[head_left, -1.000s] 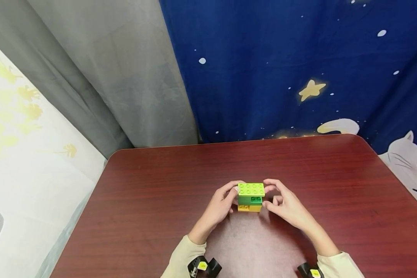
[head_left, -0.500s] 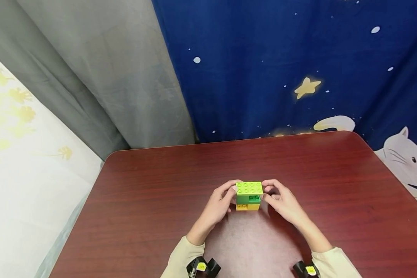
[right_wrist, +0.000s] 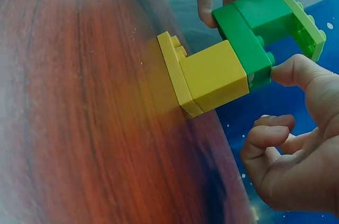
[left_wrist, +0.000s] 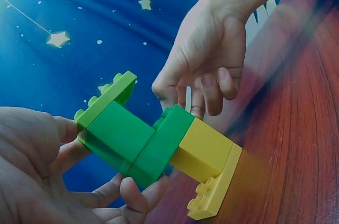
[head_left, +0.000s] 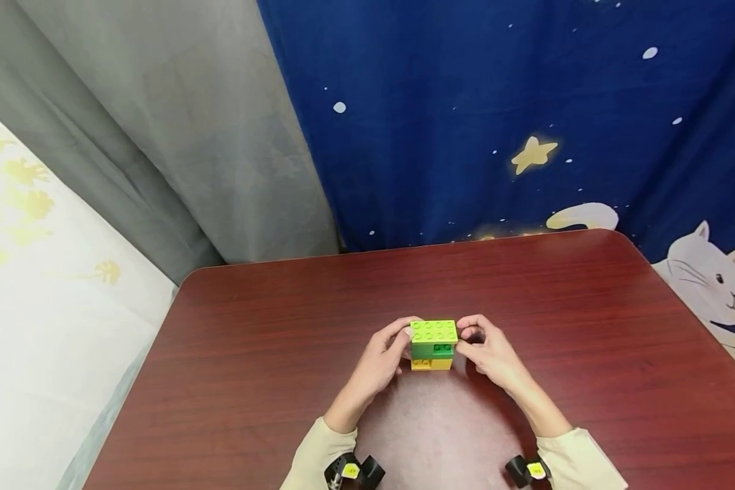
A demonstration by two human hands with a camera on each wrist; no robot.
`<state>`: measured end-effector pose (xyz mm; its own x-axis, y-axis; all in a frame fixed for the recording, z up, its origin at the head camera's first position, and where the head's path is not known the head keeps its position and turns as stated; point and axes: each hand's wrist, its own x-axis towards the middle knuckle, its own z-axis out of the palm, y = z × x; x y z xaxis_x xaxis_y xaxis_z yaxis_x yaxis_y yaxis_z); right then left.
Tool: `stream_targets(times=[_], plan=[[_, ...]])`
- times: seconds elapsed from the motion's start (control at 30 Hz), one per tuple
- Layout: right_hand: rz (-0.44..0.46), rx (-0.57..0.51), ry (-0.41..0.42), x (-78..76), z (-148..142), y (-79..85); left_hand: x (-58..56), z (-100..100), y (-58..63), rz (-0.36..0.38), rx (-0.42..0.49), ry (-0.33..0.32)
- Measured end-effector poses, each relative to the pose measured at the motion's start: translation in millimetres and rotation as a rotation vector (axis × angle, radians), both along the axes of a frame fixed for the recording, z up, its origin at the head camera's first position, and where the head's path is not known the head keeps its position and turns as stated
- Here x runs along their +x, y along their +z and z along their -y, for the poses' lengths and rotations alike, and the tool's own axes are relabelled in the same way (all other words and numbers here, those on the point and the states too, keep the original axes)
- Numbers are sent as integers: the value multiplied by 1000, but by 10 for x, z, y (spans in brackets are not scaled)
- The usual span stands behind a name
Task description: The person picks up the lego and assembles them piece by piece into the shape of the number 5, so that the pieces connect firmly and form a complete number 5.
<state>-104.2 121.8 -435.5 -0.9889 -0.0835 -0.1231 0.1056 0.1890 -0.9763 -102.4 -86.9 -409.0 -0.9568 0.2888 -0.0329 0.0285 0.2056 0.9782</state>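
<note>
A stack of toy building bricks (head_left: 431,350) stands upright between the two hands in the head view. From the top it has a lime-green studded plate (left_wrist: 108,96), a green brick (left_wrist: 121,134), a darker green brick (right_wrist: 243,41), a yellow brick (right_wrist: 216,73) and a thin yellow plate (right_wrist: 177,78). The left hand (head_left: 376,361) grips the stack's left side, thumb and fingers on the green bricks. At the other side the right hand (head_left: 493,354) touches the darker green brick's end with a fingertip (right_wrist: 286,73); its other visible fingers are loosely curled.
The hands are over a dark red wooden table (head_left: 269,327). Blue curtain (head_left: 416,122) with stars and a printed cat hangs behind it, beside grey curtain (head_left: 220,129) and white patterned cloth (head_left: 86,327). Black wrist cameras (head_left: 352,469) sit at both cuffs.
The right hand has drawn nearer to the stack, its thumb rising to the green brick's end. The left hand keeps its grip. The whole scene shifts slightly left with the head camera.
</note>
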Motion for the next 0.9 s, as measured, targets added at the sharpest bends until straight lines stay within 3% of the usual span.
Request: stream_targets(times=[0.2,0.47,0.6,0.9], plan=[[-17,40,-9,-9,15,2,17,28,22,18,-4,4],[-59,263,-63,70,-5,-46,33,27,-9,24,-37,17],[-58,277,-70,121,-83,-62,34,59,-19,16,-73,20],[-65,238,-61,179,-301,28,12,161,42,-51,-178,-151]])
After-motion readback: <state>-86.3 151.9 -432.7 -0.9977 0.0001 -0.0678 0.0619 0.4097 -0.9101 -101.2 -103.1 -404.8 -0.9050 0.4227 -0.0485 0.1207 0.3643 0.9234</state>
